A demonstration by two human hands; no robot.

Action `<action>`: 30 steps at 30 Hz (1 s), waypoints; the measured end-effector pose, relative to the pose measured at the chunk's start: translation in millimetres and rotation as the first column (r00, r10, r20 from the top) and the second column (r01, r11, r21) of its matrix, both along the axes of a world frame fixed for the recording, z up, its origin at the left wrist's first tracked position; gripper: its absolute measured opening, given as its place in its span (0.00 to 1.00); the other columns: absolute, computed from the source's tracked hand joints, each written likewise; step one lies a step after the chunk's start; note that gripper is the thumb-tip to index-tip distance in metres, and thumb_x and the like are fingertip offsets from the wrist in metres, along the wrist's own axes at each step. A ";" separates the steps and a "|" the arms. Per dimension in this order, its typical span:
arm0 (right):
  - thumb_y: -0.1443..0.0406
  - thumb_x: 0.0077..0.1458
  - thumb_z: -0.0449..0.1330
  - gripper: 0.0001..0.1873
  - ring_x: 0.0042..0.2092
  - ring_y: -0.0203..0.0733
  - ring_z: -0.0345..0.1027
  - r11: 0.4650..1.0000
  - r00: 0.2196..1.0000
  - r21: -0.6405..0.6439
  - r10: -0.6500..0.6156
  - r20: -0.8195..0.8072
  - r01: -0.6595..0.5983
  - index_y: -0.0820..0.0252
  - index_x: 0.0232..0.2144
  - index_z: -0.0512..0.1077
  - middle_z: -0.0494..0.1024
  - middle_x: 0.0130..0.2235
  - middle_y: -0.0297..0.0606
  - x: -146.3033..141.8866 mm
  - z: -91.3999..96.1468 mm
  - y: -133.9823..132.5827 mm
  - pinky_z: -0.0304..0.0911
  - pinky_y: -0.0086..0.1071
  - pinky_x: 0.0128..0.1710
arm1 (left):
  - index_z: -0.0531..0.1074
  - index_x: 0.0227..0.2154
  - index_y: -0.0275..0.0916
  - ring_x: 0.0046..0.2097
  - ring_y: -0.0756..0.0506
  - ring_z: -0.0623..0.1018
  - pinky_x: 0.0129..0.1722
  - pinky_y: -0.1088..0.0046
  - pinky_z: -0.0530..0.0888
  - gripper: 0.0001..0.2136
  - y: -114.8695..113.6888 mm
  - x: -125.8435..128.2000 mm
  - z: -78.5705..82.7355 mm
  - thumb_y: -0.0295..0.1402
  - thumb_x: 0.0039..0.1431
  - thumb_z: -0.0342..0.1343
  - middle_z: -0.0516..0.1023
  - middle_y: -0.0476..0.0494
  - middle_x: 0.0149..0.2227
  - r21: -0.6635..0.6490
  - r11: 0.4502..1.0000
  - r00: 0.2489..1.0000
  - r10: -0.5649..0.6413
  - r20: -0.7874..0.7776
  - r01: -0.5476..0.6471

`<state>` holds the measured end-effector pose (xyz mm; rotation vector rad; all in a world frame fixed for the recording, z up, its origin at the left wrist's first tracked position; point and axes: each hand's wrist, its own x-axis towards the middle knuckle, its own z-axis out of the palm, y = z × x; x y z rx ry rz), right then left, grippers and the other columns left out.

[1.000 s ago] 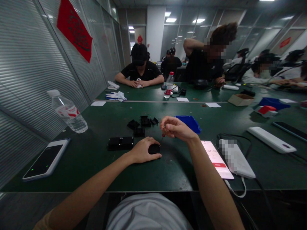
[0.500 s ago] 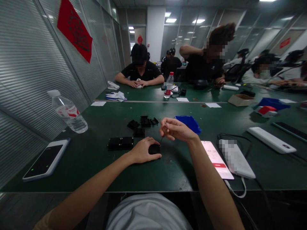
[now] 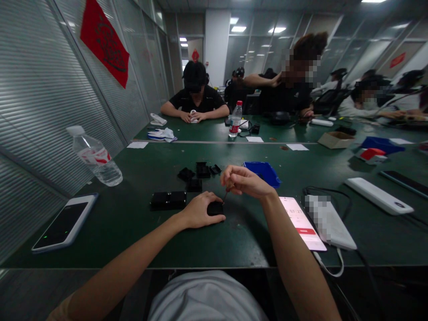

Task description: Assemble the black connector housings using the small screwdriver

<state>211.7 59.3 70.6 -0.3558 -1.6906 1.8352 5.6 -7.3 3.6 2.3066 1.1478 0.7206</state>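
Observation:
My left hand [image 3: 202, 209] is closed around a small black plastic case [image 3: 216, 208], holding it down on the green table. In my right hand [image 3: 242, 180] is a thin screwdriver [image 3: 226, 192], pinched in the fingers and tilted. Its tip meets the case's upper right corner. Most of its handle is hidden by my fingers. To the left of the case lie two black box-shaped units [image 3: 168, 200] side by side. Several loose black plastic parts [image 3: 202, 170] lie just beyond my left hand.
A blue tray [image 3: 264, 173] sits behind my right hand. At right are a lit phone [image 3: 302, 223], a white power bank [image 3: 331, 223] and cables. On the left are a water bottle [image 3: 98, 158] and another phone [image 3: 65, 221]. Co-workers sit across the table [image 3: 140, 254].
My right hand has shifted slightly left and turned a little around the screwdriver. My left hand and the case stay put. A co-worker across the table has moved an arm.

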 end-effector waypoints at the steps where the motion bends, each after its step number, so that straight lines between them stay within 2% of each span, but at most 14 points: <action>1: 0.53 0.55 0.70 0.19 0.27 0.31 0.68 1.000 1.000 0.007 -0.011 0.001 0.011 0.62 0.33 0.71 0.78 0.34 0.38 0.0 0.2 0.1 0.55 0.20 0.19 | 0.78 0.45 0.40 0.51 0.38 0.78 0.56 0.60 0.73 0.18 0.1 -0.1 -0.2 0.41 0.55 0.69 0.80 0.41 0.48 0.004 1.000 1.000 -0.002 0.001 0.002; 5: 0.52 0.54 0.70 0.20 0.27 0.32 0.68 0.996 0.996 -0.009 -0.086 -0.006 0.086 0.62 0.33 0.71 0.77 0.31 0.37 1.3 2.7 -0.7 0.55 0.21 0.19 | 0.77 0.45 0.39 0.51 0.38 0.78 0.55 0.60 0.73 0.17 0.4 -0.1 -0.5 0.40 0.55 0.69 0.80 0.41 0.48 0.016 1.000 1.000 -0.016 0.004 0.016; 9: 0.51 0.52 0.71 0.21 0.24 0.30 0.62 0.979 0.978 -0.042 -0.202 -0.055 0.200 0.61 0.32 0.70 0.75 0.29 0.34 4.4 7.3 -1.3 0.52 0.21 0.17 | 0.77 0.44 0.39 0.49 0.39 0.78 0.54 0.61 0.73 0.16 -0.1 0.1 0.9 0.38 0.55 0.69 0.80 0.40 0.46 0.025 0.999 0.999 -0.028 0.018 0.028; 13: 0.51 0.49 0.72 0.21 0.23 0.29 0.61 0.938 0.929 -0.076 -0.346 -0.127 0.339 0.59 0.32 0.69 0.76 0.31 0.33 5.7 9.7 1.8 0.55 0.21 0.18 | 0.77 0.44 0.40 0.48 0.39 0.78 0.52 0.61 0.74 0.16 -0.2 0.0 1.5 0.39 0.55 0.69 0.80 0.41 0.45 0.022 0.999 0.999 -0.031 0.019 0.030; 17: 0.55 0.48 0.72 0.20 0.27 0.30 0.68 0.877 0.865 -0.093 -0.480 -0.146 0.471 0.58 0.33 0.69 0.78 0.36 0.34 4.4 6.7 9.3 0.63 0.23 0.23 | 0.77 0.44 0.40 0.48 0.39 0.78 0.52 0.60 0.74 0.16 0.2 -0.7 0.8 0.39 0.56 0.68 0.80 0.41 0.45 0.015 1.000 1.000 -0.027 0.014 0.027; 21: 0.58 0.45 0.73 0.18 0.32 0.34 0.74 0.821 0.820 -0.029 -0.571 -0.046 0.570 0.59 0.32 0.70 0.79 0.38 0.36 1.1 -1.8 17.2 0.68 0.25 0.28 | 0.77 0.44 0.41 0.48 0.39 0.78 0.53 0.60 0.73 0.16 0.0 -1.0 1.4 0.40 0.56 0.68 0.80 0.42 0.46 0.013 0.999 1.000 -0.029 0.010 0.029; 23: 0.59 0.45 0.73 0.17 0.34 0.35 0.75 0.810 0.810 0.014 -0.586 0.027 0.586 0.60 0.31 0.70 0.79 0.39 0.37 -0.9 -6.6 19.8 0.69 0.26 0.29 | 0.77 0.45 0.41 0.48 0.39 0.78 0.53 0.60 0.73 0.16 -0.2 -0.8 1.9 0.40 0.56 0.68 0.80 0.42 0.46 0.016 0.999 1.000 -0.030 0.008 0.029; 27: 0.64 0.45 0.71 0.14 0.34 0.36 0.75 0.805 0.784 0.154 -0.593 0.181 0.573 0.61 0.32 0.71 0.77 0.35 0.36 -3.4 -14.9 22.2 0.68 0.26 0.30 | 0.76 0.45 0.40 0.49 0.39 0.78 0.53 0.60 0.73 0.16 -0.4 -0.2 2.2 0.39 0.55 0.69 0.80 0.42 0.46 0.019 0.999 0.999 -0.030 0.011 0.030; 30: 0.65 0.48 0.67 0.10 0.32 0.36 0.72 0.815 0.760 0.274 -0.576 0.300 0.510 0.62 0.34 0.71 0.76 0.34 0.34 -3.3 -20.1 22.6 0.67 0.27 0.30 | 0.77 0.44 0.40 0.49 0.39 0.78 0.53 0.61 0.73 0.15 -0.9 0.1 2.4 0.39 0.55 0.69 0.80 0.42 0.46 0.019 0.999 1.000 -0.028 0.014 0.028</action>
